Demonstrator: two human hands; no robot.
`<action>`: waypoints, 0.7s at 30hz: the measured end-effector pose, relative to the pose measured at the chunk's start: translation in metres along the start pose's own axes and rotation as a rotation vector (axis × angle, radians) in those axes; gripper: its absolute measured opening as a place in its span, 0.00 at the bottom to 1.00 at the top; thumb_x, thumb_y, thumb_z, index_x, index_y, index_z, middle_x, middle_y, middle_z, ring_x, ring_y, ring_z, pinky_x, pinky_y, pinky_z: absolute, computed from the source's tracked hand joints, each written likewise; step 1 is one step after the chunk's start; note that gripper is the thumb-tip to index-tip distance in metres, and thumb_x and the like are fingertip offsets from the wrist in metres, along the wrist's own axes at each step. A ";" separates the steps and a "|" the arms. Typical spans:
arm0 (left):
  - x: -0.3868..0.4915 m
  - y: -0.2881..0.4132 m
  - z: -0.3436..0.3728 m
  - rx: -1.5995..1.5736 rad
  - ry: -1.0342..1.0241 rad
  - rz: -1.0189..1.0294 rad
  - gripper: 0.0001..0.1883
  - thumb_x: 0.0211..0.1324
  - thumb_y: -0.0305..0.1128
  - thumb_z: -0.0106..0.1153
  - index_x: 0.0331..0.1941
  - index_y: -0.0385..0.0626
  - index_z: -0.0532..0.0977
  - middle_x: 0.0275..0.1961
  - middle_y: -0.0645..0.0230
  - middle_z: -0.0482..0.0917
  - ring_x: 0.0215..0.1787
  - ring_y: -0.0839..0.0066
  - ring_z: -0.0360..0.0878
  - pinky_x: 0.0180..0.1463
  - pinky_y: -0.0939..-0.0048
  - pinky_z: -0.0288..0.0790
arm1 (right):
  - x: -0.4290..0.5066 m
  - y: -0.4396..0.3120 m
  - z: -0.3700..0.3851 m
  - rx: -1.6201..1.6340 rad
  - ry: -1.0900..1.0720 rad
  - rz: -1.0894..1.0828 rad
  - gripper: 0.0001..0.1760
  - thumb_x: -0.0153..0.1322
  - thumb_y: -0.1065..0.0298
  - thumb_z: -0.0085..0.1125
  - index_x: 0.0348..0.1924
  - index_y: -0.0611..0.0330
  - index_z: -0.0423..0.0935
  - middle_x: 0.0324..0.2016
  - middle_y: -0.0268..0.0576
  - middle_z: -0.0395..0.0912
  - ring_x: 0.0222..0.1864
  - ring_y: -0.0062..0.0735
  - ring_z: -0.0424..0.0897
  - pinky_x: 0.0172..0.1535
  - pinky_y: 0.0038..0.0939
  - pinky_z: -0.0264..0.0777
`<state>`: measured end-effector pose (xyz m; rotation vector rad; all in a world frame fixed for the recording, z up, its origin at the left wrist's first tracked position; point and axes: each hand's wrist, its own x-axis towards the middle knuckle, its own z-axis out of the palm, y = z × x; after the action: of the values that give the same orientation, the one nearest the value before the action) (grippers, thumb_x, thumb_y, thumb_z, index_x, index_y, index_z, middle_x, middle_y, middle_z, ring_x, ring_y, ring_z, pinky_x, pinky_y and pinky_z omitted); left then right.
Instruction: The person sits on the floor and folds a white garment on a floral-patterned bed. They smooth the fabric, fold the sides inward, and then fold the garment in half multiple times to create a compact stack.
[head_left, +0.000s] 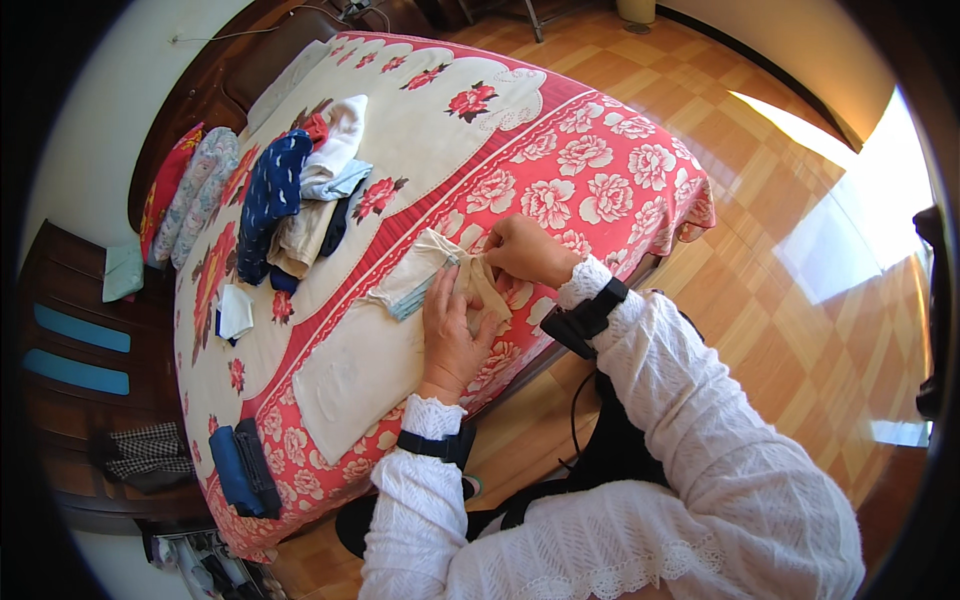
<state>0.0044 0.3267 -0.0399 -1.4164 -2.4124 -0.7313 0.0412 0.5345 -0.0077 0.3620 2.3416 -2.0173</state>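
A cream garment (360, 375) lies partly spread on the bed, its light-blue and beige end bunched under my hands. My left hand (454, 326) rests on this end, fingers extended over the light-blue trim, thumb at the beige fabric. At the far side of the beige part, my right hand (521, 250) pinches its edge between thumb and fingers. Farther up the bed is a heap of loose clothes: a navy patterned garment (271, 202), a white one (341, 135) and beige fabric (300, 238). Folded blue trousers (236, 469) and a dark folded garment (257, 463) lie near the bed's lower left corner.
A red and cream floral bedspread (585, 161) covers the bed. A small white folded cloth (236, 311) lies on it. Pillows (196, 199) stand by the headboard. A dark wooden cabinet (82, 262) is at the left, with a checked cloth (150, 450). Tiled floor (780, 300) extends right.
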 end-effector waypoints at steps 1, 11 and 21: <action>-0.003 0.004 -0.001 -0.005 0.001 0.002 0.20 0.57 0.40 0.69 0.44 0.40 0.74 0.70 0.45 0.66 0.73 0.44 0.62 0.74 0.47 0.59 | 0.001 0.000 0.000 -0.038 0.010 -0.028 0.08 0.73 0.73 0.59 0.37 0.73 0.79 0.22 0.44 0.83 0.22 0.29 0.86 0.25 0.27 0.81; -0.004 0.013 0.000 -0.103 0.028 -0.073 0.16 0.55 0.36 0.73 0.40 0.42 0.76 0.70 0.47 0.68 0.72 0.47 0.66 0.72 0.53 0.62 | 0.002 0.003 0.002 0.000 -0.032 -0.094 0.10 0.70 0.74 0.60 0.30 0.75 0.81 0.21 0.47 0.84 0.21 0.31 0.86 0.25 0.29 0.79; -0.005 0.012 0.002 -0.125 0.121 -0.015 0.12 0.58 0.36 0.70 0.36 0.42 0.77 0.66 0.51 0.71 0.68 0.49 0.68 0.70 0.51 0.64 | 0.007 0.004 0.002 -0.093 0.025 -0.084 0.10 0.69 0.74 0.60 0.27 0.74 0.82 0.19 0.50 0.83 0.22 0.36 0.87 0.28 0.33 0.80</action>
<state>0.0174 0.3287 -0.0408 -1.3586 -2.3233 -0.9582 0.0349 0.5344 -0.0130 0.2917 2.4959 -1.9394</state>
